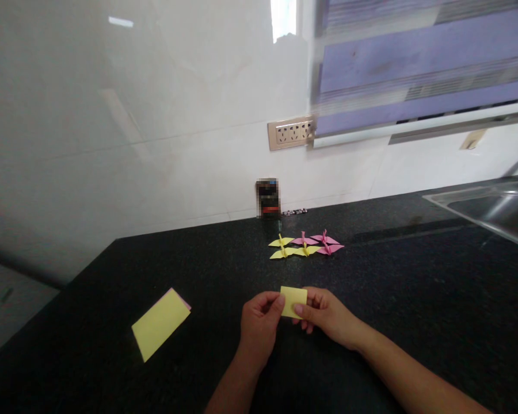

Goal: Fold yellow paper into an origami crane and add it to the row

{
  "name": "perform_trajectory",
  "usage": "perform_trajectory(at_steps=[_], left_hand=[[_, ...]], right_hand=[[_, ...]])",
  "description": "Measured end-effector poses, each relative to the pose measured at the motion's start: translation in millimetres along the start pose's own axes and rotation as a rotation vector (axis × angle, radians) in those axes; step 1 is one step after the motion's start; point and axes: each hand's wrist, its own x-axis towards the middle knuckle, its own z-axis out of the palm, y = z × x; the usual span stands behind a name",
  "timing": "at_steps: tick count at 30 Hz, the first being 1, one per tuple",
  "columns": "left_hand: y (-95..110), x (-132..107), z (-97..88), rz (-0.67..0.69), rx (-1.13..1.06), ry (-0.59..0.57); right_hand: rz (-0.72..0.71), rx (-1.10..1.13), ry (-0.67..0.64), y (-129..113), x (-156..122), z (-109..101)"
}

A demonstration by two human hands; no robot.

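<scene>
A small yellow square of paper [292, 296] is held up between my two hands over the dark counter. My left hand [261, 316] pinches its left edge between thumb and fingers. On the other side, my right hand [322, 310] grips the right edge, thumb in front and fingers behind. Whether the square is folded in layers I cannot tell. Beyond my hands stand several folded paper cranes, some yellow [284, 253] and some pink [327, 249], grouped in two rows. To the left lies a stack of paper sheets [160, 325], yellow on top with a pink edge showing beneath.
A dark, blurred-out box [268, 198] leans against the white wall, with a beaded string [294, 212] beside it. A wall socket [290, 133] is above. At the far right, a metal sink [496, 210] is set into the black counter [207, 259].
</scene>
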Motion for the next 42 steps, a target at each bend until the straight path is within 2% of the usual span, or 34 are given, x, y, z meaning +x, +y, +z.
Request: perform_trajectory(at_steps=[5,12,18,22,27,35,42], left_hand=[[2.1,-0.2,-2.7,0.015,0.035,-0.012],[2.9,-3.0,-6.9,0.135,0.187,0.028],[-0.3,-1.8,-9.4,0.072,0.13,0.039],[-0.7,-1.5,-7.2,-0.002,0.078,-0.029],[4.2,-2.0,-3.0,-0.088,-0.181,-0.178],[8.0,-3.6,-3.3,-0.11,-0.237,-0.254],[7.8,-4.1,-3.5,-0.107,-0.289,-0.261]], right_hand=[[0.021,-0.003,-0.018,3.9,-0.1,6.4],[0.03,-0.016,0.034,3.6,0.3,13.8],[0.006,0.032,0.062,0.2,0.4,13.5],[-0.015,0.118,0.147,1.4,2.7,9.8],[0.001,0.25,0.231,6.1,4.6,6.9],[0.059,0.409,0.253,7.2,5.6,7.2],[0.089,0.472,0.209,7.0,5.5,7.7]])
